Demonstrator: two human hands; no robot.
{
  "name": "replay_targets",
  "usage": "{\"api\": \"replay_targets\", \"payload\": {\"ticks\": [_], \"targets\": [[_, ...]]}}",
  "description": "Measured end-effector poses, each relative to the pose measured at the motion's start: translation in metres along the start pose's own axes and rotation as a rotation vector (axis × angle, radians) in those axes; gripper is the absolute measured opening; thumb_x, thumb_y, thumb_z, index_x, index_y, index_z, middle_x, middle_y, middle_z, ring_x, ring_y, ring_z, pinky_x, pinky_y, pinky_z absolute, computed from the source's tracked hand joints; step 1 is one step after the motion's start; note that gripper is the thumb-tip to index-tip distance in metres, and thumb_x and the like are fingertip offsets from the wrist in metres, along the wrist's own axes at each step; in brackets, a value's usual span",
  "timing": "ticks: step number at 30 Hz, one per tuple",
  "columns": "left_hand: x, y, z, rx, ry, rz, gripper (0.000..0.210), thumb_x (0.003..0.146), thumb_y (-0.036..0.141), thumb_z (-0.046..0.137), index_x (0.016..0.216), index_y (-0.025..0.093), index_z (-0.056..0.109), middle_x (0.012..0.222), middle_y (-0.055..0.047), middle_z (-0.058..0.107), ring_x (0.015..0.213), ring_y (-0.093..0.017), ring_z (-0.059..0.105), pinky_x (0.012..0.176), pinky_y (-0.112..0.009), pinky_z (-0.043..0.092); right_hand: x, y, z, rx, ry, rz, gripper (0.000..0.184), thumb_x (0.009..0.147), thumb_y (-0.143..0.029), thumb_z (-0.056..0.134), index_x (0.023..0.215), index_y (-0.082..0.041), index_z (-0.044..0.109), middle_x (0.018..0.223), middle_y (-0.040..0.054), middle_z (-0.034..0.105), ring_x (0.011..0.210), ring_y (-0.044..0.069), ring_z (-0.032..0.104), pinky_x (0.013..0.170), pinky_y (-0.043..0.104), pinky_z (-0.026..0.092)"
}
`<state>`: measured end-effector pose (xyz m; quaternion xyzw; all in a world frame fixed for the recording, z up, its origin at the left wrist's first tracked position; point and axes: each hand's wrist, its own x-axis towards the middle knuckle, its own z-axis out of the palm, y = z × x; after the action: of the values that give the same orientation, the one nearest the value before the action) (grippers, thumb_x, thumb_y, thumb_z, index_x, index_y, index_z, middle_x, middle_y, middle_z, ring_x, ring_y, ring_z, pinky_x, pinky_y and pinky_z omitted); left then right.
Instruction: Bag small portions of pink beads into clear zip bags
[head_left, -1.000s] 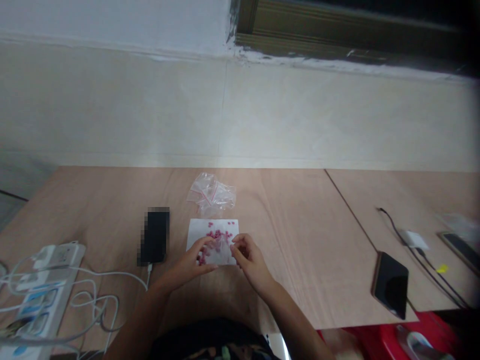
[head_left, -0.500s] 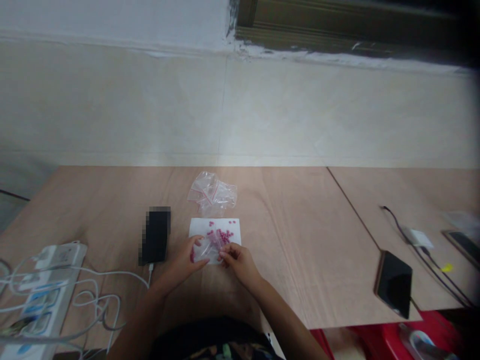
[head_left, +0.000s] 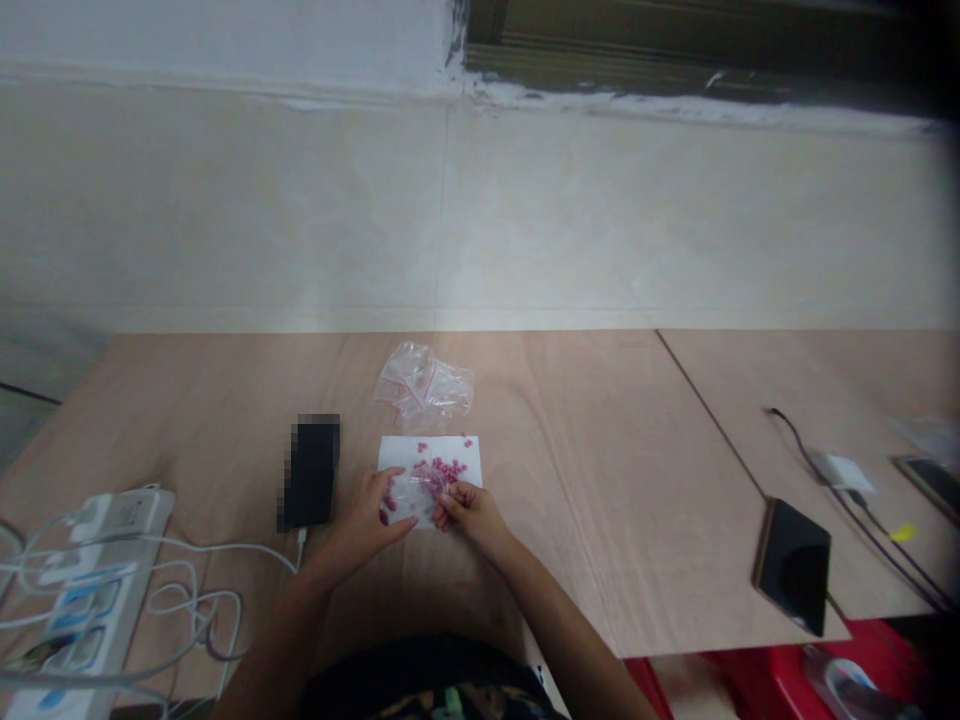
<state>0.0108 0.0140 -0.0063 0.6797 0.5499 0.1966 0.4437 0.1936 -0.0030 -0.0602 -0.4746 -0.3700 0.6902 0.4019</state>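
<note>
A white sheet of paper (head_left: 469,462) lies on the table with many small pink beads (head_left: 448,470) scattered on it, most heaped near its middle. Over the paper's near part is a small clear plastic bag (head_left: 411,490). My right hand (head_left: 471,512) pinches the bag's right edge between thumb and fingers, just below the heap. Around the left side curves my left hand (head_left: 377,512), thumb and forefinger wide apart. A few pink beads show beside its fingers; whether it touches the bag I cannot tell. Another clear zip bag (head_left: 427,385) lies crumpled beyond the paper.
Left of the paper lies a black phone (head_left: 311,472), partly pixelated, on a white cable. A white power strip (head_left: 112,570) with tangled cables fills the near left. To the right are another phone (head_left: 793,566), a white adapter (head_left: 844,472) and a red stool (head_left: 765,680).
My right hand has shifted slightly left, and the bag in it looks lower and flatter over the beads. My left hand stays nearly in place.
</note>
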Motion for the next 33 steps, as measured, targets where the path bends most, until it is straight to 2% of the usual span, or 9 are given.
{"api": "replay_targets", "payload": {"ticks": [9,25,31,33], "targets": [[0.0,-0.005,0.003,-0.048,0.003,0.06,0.055,0.066,0.022,0.061,0.116,0.022,0.037,0.101,-0.003,0.038,0.076,-0.012,0.049,0.066,-0.028,0.05,0.004,0.009,-0.005,0.032,-0.026,0.018,0.037,0.065,-0.054,0.058,0.061,-0.018,0.053,0.053,-0.0004,0.059,0.044,0.011,0.05,0.046,0.025,0.041],[0.0,0.022,0.003,-0.155,0.061,0.093,0.043,0.069,0.019,0.053,0.11,0.023,0.041,0.106,-0.004,0.035,0.077,-0.01,0.049,0.07,-0.028,0.053,0.001,-0.005,-0.005,0.065,-0.099,0.034,0.042,0.063,-0.057,0.057,0.058,-0.016,0.052,0.052,-0.0016,0.055,0.043,0.008,0.047,0.044,0.022,0.038],[0.004,0.017,0.008,-0.157,0.081,0.11,0.044,0.07,0.02,0.054,0.112,0.025,0.042,0.111,-0.004,0.035,0.085,-0.013,0.05,0.073,-0.029,0.054,-0.001,-0.012,-0.006,0.047,-0.112,0.043,0.044,0.062,-0.059,0.057,0.057,-0.016,0.051,0.052,-0.0016,0.055,0.043,0.008,0.045,0.046,0.023,0.038],[0.005,0.013,0.009,-0.168,0.094,0.126,0.044,0.071,0.019,0.053,0.113,0.025,0.042,0.111,-0.004,0.034,0.082,-0.011,0.05,0.072,-0.028,0.054,0.0,-0.011,-0.006,0.064,-0.113,0.052,0.044,0.061,-0.059,0.058,0.057,-0.016,0.05,0.052,-0.0021,0.054,0.042,0.007,0.044,0.044,0.022,0.037]]}}
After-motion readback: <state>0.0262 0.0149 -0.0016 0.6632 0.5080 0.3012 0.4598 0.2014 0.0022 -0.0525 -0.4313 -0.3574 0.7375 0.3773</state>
